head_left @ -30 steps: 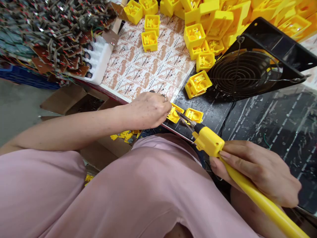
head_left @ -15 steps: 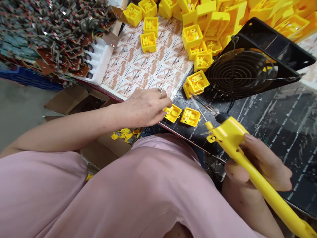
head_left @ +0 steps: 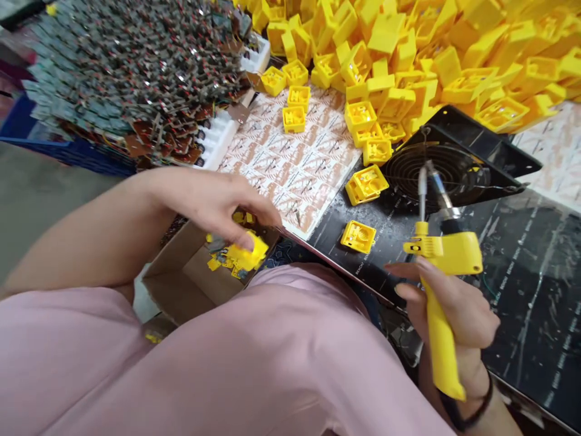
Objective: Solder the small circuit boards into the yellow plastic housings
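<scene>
My left hand (head_left: 213, 200) is over the cardboard box below the table edge, its thumb and fingers spread apart. A motion-blurred yellow housing (head_left: 252, 253) shows just under the thumb tip, over several small yellow parts in the box. My right hand (head_left: 458, 303) grips a yellow soldering gun (head_left: 454, 252), its metal tip and thin feed tube pointing up in front of the black fan. One open yellow housing (head_left: 358, 237) lies on the black table surface between my hands. Farther back, a yellow housing (head_left: 367, 184) with small parts inside sits near the fan.
A big heap of yellow housings (head_left: 385, 36) covers the back of the table. The black fan (head_left: 436, 172) leans at the right. Circuit boards (head_left: 149, 66) are piled at the left above a blue crate (head_left: 82, 154). The cardboard box (head_left: 181, 281) stands below the table.
My left hand has moved left, off the table to over the box, and one of the two front housings has left the table. My right hand has turned the soldering gun more upright.
</scene>
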`<state>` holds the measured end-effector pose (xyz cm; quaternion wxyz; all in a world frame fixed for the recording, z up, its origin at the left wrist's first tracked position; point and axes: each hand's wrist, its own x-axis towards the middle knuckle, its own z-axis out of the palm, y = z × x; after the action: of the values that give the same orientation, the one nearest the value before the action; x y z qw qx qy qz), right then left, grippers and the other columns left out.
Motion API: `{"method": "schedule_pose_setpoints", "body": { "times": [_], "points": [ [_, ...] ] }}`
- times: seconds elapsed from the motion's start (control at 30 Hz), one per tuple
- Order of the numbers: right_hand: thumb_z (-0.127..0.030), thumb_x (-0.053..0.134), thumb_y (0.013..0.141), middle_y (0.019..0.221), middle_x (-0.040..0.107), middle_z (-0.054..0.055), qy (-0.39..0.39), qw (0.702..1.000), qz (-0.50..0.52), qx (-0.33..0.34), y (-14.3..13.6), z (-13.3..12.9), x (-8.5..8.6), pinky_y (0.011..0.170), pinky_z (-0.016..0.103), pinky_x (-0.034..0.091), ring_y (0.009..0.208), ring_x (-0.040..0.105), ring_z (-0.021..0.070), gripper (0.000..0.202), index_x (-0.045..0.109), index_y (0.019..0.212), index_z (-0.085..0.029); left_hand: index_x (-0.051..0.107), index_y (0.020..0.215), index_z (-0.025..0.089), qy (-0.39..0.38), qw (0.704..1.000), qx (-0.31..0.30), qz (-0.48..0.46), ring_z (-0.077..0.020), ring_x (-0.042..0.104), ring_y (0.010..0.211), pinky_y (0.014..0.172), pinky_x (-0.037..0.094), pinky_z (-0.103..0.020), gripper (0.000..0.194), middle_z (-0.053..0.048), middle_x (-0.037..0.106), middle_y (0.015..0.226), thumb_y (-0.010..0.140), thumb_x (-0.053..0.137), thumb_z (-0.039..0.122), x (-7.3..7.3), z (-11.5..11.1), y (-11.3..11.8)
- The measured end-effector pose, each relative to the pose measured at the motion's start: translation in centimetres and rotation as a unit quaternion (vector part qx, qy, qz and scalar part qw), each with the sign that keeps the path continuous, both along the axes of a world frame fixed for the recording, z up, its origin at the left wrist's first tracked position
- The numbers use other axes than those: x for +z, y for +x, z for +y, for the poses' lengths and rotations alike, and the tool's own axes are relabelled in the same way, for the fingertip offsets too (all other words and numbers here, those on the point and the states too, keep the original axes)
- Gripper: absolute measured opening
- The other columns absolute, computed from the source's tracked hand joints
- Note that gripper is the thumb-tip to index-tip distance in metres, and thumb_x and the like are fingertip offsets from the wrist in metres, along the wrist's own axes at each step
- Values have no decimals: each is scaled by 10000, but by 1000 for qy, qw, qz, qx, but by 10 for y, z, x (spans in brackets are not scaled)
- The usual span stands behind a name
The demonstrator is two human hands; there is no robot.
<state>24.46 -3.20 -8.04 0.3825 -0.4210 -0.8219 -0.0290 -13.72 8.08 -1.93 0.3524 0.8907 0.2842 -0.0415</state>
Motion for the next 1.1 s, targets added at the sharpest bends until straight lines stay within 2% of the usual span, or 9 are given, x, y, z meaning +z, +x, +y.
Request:
{"method": "schedule_pose_setpoints", "body": {
  "times": [0.07, 0.17, 0.3, 0.43, 0.53, 0.7, 0.83, 0.97, 1.1],
  "points": [
    [-119, 730, 916, 662, 642, -67, 33, 996, -78, 17, -4, 9, 3, 557, 203, 474, 522, 592, 84, 360, 695, 1246, -257, 690, 1216, 129, 127, 986, 103, 26, -142, 653, 941, 857, 516, -246, 444, -69, 761, 1095, 1020, 512, 486, -7, 33, -4],
    [-168, 738, 919, 723, 660, -34, 40, 989, -132, 55, -14, 26, 5, 684, 254, 541, 625, 648, 126, 245, 689, 1153, -221, 622, 1349, 160, 339, 890, 305, 21, -224, 619, 1126, 947, 503, -334, 474, -113, 691, 1277, 971, 577, 442, -44, 97, 12],
    [-326, 745, 930, 873, 719, 26, 20, 987, -139, 73, -21, 40, -1, 931, 427, 571, 821, 704, 211, 256, 624, 1124, -211, 674, 1297, 153, 353, 867, 343, 80, -295, 666, 1052, 895, 520, -403, 462, -148, 727, 1135, 894, 665, 379, -74, 122, 32],
    [-246, 721, 941, 941, 721, 49, -11, 989, -119, 85, -21, 41, -8, 898, 356, 579, 815, 704, 190, 296, 589, 1197, -179, 611, 1381, 179, 284, 937, 186, 82, -253, 688, 974, 808, 511, -326, 571, -118, 742, 1111, 915, 648, 508, -58, 51, 42],
    [-174, 723, 924, 958, 719, 49, -8, 990, -110, 87, -21, 39, -11, 848, 318, 583, 817, 710, 181, 327, 591, 1223, -174, 548, 1451, 190, 286, 953, 90, 39, -287, 634, 1158, 979, 491, -402, 686, -155, 665, 1335, 944, 544, 651, -45, 20, 46],
    [-204, 702, 947, 908, 713, 25, 3, 992, -103, 66, -23, 41, -15, 836, 318, 578, 818, 704, 179, 290, 598, 1217, -205, 389, 1580, 246, 359, 869, 311, 136, -352, 330, 1431, 1146, 306, -589, 741, -82, 551, 1494, 944, 487, 615, -30, 99, 17],
    [-213, 734, 929, 890, 712, 19, 26, 992, -106, 66, -25, 44, -17, 849, 309, 569, 804, 700, 167, 307, 612, 1211, -206, 450, 1508, 235, 321, 828, 369, 273, -267, 254, 1354, 1125, 278, -617, 641, -16, 532, 1498, 982, 467, 602, -22, 166, -10],
    [-218, 745, 926, 892, 711, 22, 30, 991, -117, 58, -24, 45, -17, 797, 287, 551, 790, 688, 158, 313, 614, 1210, -200, 642, 1269, 185, 277, 839, 357, 303, -242, 357, 1192, 1056, 355, -553, 661, -50, 638, 1355, 919, 502, 728, -14, 179, -23],
    [-200, 754, 917, 892, 702, 29, 35, 991, -118, 54, -23, 45, -16, 765, 276, 523, 781, 671, 156, 306, 617, 1190, -179, 639, 1292, 191, 306, 853, 306, 292, -265, 421, 1116, 1012, 424, -557, 720, -82, 669, 1256, 887, 493, 768, -4, 167, -32]
  ]
}}
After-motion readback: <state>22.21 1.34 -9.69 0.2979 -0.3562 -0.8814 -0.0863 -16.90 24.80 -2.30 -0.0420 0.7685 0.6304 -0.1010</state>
